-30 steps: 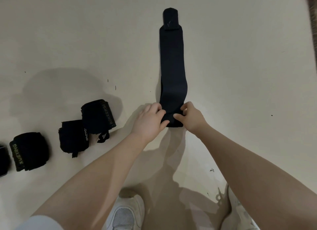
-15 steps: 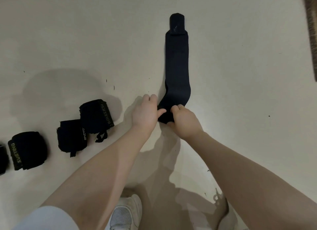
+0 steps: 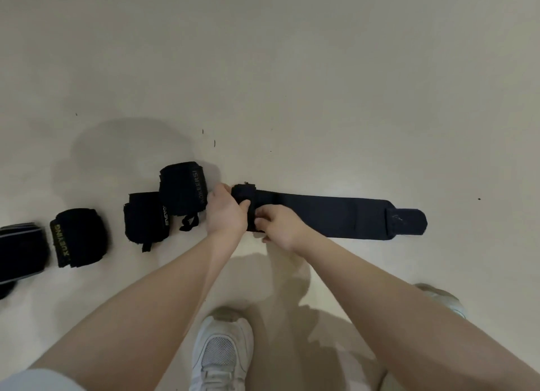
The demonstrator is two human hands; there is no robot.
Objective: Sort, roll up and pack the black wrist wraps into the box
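Light: dim, soft, even | Shadows: your arms [image 3: 163, 297] cast blurred shadows on the floor [image 3: 292, 69] at 6 and 9 o'clock | Glare: none | Focus: slightly soft, lettering readable | Edges: wide-angle stretch at 6 o'clock

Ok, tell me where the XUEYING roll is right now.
In the head view, the XUEYING roll lies on the floor at far left, between the grey-edged roll at the frame edge and the two rolls nearer the hands.

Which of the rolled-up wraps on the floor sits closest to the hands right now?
The rolled wrap lettered "OKEERSI", rightmost in the row, just beside the left hand.
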